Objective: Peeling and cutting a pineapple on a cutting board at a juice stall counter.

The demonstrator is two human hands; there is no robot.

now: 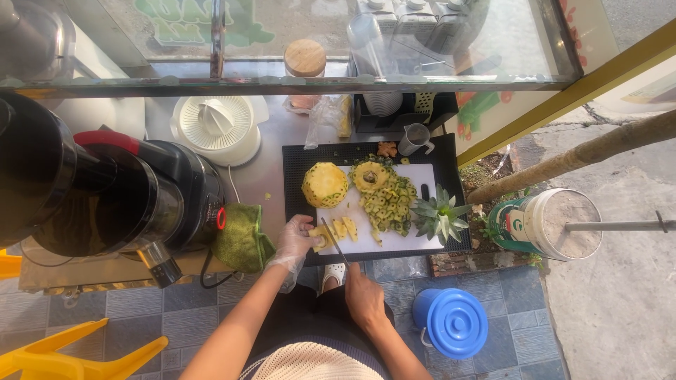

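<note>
While steadying pineapple pieces (331, 232) with gloved left hand (296, 238), gripping knife (335, 246) in clenched right hand (364, 295), near cutting board's (422, 184) front edge.

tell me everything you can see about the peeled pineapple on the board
The pineapple is peeled: yellow flesh with rows of dark eyes, no crown. It stands on the far left part of the white board, half on the black mat's edge, cut top facing up. A cut end piece lies just right of it, then a heap of peel. The leafy crown lies apart at the right. Neither hand touches it.
</note>
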